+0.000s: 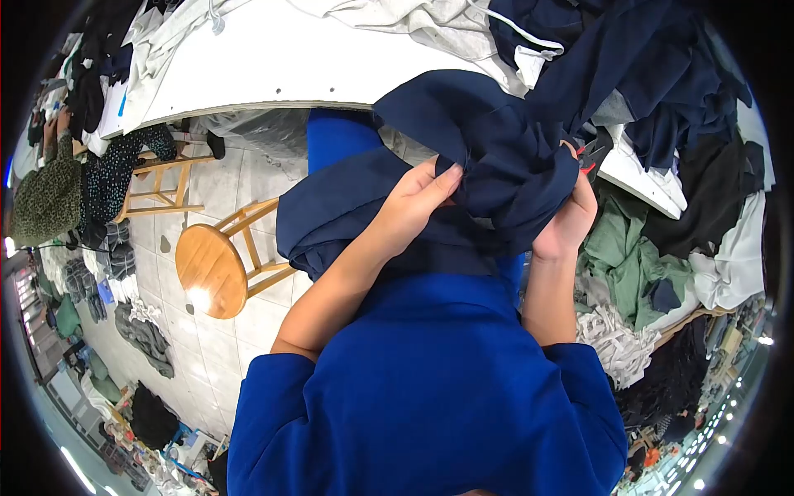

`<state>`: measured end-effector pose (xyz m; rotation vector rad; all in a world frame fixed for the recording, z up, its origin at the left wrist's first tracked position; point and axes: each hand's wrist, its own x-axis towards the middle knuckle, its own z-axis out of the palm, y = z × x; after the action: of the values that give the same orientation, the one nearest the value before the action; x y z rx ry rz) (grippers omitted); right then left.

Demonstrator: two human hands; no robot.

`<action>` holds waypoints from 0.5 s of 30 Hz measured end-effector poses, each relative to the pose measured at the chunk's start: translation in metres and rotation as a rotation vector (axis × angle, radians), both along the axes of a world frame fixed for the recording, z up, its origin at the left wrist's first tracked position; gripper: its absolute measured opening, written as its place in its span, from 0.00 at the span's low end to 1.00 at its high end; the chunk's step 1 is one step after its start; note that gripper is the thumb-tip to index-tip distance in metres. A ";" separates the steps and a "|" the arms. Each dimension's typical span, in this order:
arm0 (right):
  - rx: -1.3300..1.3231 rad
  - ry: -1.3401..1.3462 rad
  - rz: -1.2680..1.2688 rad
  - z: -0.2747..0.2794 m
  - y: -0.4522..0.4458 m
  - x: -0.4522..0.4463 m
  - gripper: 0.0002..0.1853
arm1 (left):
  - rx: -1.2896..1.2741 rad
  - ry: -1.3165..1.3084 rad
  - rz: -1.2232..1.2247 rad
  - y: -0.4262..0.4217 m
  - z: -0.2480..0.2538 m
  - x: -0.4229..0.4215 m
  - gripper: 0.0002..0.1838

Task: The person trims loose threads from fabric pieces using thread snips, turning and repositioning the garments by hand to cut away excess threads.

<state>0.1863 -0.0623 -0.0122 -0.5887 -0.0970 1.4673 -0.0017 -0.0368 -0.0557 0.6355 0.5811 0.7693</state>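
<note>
A navy blue cloth piece [513, 165] is bunched between my two hands, in front of my chest and against the table edge. My left hand [420, 197] pinches its near fold between thumb and fingers. At the cloth's right side my right hand [569, 217] is closed around the fabric, with some fingers hidden behind it. Just beside those fingers a red-handled tool [587, 159] shows; I cannot tell whether the hand holds it. More navy fabric [339, 202] lies across my lap and hangs to the left.
The white table [248, 70] carries light grey cloth [430, 25] and a navy pile [686, 83]. Green cloth [633, 256] and white scraps [616, 343] lie at right. A round wooden stool [211, 271] stands left; another person [50, 194] is beyond it.
</note>
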 end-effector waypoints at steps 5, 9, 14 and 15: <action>-0.049 -0.337 -0.253 -0.010 0.006 0.017 0.11 | -0.079 0.036 0.029 0.002 0.031 0.012 0.09; -0.037 -0.994 -0.611 -0.011 0.003 0.025 0.12 | 0.063 0.096 -0.001 0.005 0.016 0.007 0.08; 0.306 -1.290 0.017 -0.005 -0.022 0.024 0.10 | 0.105 0.143 -0.060 0.007 0.012 0.008 0.11; 0.505 -1.569 0.082 0.008 -0.012 0.018 0.05 | 0.121 0.151 -0.068 0.007 0.016 0.010 0.11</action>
<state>0.2043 -0.0747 -0.0039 -1.1714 -1.6534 0.6783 0.0082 -0.0293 -0.0401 0.8260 0.6511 0.7001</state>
